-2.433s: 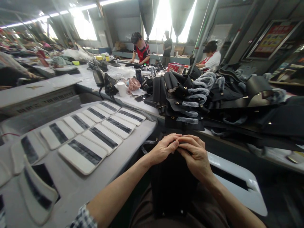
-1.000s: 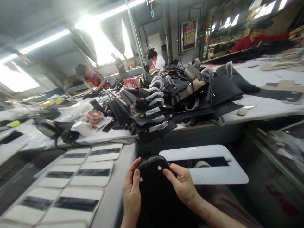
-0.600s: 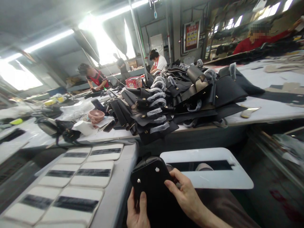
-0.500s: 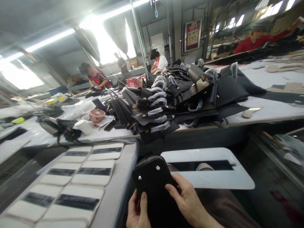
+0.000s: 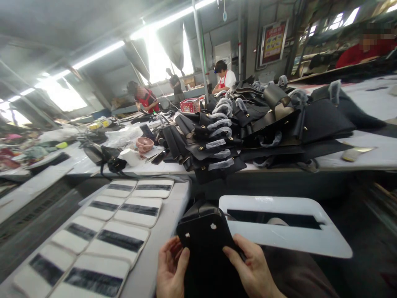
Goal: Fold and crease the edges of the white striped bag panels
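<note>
A black leather bag (image 5: 206, 252) is held upright in front of me, low in the view. Two small pale, shiny spots show near its rounded top edge, and its lower part runs out of the frame. My left hand (image 5: 172, 267) grips the left edge, thumb on the near face and fingers curled behind. On the opposite edge my right hand (image 5: 252, 265) is closed the same way, its thumb pressing the near face. Just behind the bag and to the right lies a white board (image 5: 328, 236) with a long dark slot.
At left, a bench (image 5: 173, 219) carries rows of white panels (image 5: 124, 236) with black strips. Beyond, a long table (image 5: 384, 153) bears a heap of black bags (image 5: 263, 120) with wrapped handles, a pink fan (image 5: 144, 144) and a white roll (image 5: 130, 157). Several people work farther back.
The view has swung left, so the background sits farther right. The bag remains between both hands, its top fold now more visible and the left fingers shifted slightly higher along its edge.
</note>
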The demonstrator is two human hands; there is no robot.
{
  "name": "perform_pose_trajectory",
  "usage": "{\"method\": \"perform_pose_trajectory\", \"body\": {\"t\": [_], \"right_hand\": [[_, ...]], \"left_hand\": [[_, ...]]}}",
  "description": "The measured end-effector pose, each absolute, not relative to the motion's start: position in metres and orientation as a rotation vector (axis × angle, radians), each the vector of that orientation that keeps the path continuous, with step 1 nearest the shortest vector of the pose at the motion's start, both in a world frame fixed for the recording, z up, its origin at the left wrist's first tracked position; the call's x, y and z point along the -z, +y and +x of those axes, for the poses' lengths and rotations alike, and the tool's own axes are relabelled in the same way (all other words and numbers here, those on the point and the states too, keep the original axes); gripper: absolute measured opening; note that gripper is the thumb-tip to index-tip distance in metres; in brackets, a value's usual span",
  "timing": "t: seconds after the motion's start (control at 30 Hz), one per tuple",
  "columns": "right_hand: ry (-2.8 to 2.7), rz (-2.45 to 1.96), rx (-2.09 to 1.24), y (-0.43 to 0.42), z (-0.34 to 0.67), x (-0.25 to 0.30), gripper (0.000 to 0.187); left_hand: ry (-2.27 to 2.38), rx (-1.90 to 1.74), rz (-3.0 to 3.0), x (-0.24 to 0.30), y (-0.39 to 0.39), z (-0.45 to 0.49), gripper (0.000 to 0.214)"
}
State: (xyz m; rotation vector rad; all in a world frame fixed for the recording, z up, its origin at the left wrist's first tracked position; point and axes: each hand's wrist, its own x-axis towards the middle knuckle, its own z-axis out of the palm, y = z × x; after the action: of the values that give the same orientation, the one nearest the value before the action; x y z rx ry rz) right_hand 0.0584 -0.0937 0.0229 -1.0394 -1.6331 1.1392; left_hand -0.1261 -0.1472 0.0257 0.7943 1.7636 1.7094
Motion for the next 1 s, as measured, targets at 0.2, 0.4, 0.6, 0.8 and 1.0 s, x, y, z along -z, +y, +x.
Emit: {"method": "perform_pose_trajectory", "body": {"t": [0.2, 0.4, 0.6, 0.8, 1.0], "right_hand": [[-1.717, -0.789, -1.221, -0.104, 0.065, -0.036, 0.018], [-1.817, -0.66, -1.104, -0.108, 0.071, -0.048, 0.013], [-1.838, -0.665, -1.055, -0.11, 0.073, -0.051, 0.012], [-1.834, -0.666, -1.055, -0.11, 0.07, -0.05, 0.013], [-1.823, -0.646, -1.039, -0.109, 0.069, -0.047, 0.018]], "left_hand": [[1.502, -1.107, 1.756, -0.134, -0.111, -0.17, 0.061], [1.16, -0.482, 1.992, -0.182, -0.065, -0.149, 0.034], [1.142, -0.366, 2.091, -0.194, -0.046, -0.141, 0.021], [1.126, -0.184, 2.071, -0.207, -0.038, -0.14, 0.022], [1.092, -0.126, 1.985, -0.207, -0.032, -0.139, 0.02]]}}
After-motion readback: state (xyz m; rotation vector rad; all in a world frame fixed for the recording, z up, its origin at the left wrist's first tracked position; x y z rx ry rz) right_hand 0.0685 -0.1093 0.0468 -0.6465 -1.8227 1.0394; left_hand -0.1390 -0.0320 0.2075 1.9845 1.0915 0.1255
